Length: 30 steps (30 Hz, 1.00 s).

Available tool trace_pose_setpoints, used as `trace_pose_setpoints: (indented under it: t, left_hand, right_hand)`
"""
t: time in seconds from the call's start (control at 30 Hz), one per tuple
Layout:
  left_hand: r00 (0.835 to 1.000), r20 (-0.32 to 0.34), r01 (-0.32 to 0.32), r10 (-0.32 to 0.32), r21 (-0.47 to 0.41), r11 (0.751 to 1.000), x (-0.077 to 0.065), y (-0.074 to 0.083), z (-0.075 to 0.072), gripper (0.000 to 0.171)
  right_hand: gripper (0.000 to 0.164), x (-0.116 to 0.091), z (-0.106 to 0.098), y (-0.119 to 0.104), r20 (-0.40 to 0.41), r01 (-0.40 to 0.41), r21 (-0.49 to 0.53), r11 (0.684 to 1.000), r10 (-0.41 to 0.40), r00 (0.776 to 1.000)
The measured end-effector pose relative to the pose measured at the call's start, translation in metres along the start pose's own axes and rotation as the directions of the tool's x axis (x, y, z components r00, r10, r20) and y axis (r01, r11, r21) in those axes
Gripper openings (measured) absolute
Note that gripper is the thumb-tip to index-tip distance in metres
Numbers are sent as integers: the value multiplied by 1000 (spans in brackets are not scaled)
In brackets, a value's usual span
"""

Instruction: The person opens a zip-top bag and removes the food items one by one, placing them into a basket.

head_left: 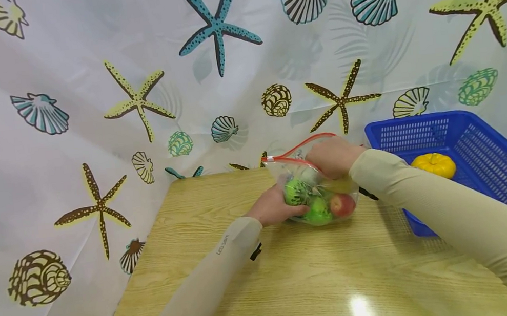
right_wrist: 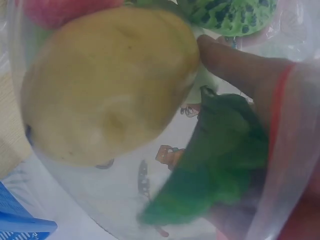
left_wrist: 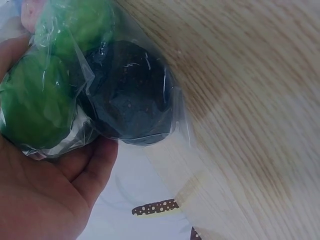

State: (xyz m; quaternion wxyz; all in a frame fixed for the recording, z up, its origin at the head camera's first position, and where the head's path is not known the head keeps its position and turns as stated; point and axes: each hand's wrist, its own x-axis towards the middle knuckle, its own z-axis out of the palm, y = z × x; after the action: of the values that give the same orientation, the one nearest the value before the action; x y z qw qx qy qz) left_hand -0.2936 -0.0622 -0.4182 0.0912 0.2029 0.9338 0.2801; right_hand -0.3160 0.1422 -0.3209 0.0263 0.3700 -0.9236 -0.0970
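My left hand (head_left: 276, 206) grips the side of a clear zip bag (left_wrist: 181, 117) with a red seal, its fingers round the lower part. Through the plastic, the left wrist view shows green round produce (left_wrist: 37, 100) and a dark, bumpy round one (left_wrist: 131, 95). My right hand (head_left: 331, 157) reaches through the bag's mouth. In the right wrist view it holds a green, leafy-looking vegetable (right_wrist: 215, 150), dark near the palm and partly hidden. One finger (right_wrist: 235, 62) is against a yellow-brown, potato-like item (right_wrist: 110, 85). A red apple-like fruit (head_left: 342, 205) lies in the bag's bottom.
A blue plastic basket (head_left: 416, 121) stands on the wooden table (head_left: 221, 202) to the right, with a small yellow pumpkin (head_left: 434, 165) inside. My right forearm crosses in front of it. A sheet printed with starfish and shells hangs behind the table.
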Motion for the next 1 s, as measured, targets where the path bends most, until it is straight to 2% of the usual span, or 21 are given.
trace_pose_setpoints:
  t: [0.13,0.23,0.4,0.6,0.77,1.0]
  left_hand:
    - [1000,-2,-17,17,-8,1000,0,0,1,99]
    - [1000,-4,-31,31,-9,999,0,0,2,101]
    - [999,-8,-36,36,-24,999,1,-2,3,106]
    - [999,-21,-29,29,-9,1000,2,-5,3,105]
    - [1000,-17,-13,13,3,1000,1,-4,2,106]
    - [1000,-16,-9,9,12,1000,1,-2,3,108]
  right_hand:
    - [9,0,1,0,-26,-3,-2,1000,3,1000]
    - [7,0,-2,1,-6,-30,5,1000,30,1000]
    - [16,-6,-18,4,16,-77,19,997,76,997]
    - [25,-22,-43,11,-53,-102,55,993,105,993]
    - [27,-37,-56,25,-68,-133,140,981,144,987]
    - [38,-70,-79,41,-90,-182,200,963,203,975]
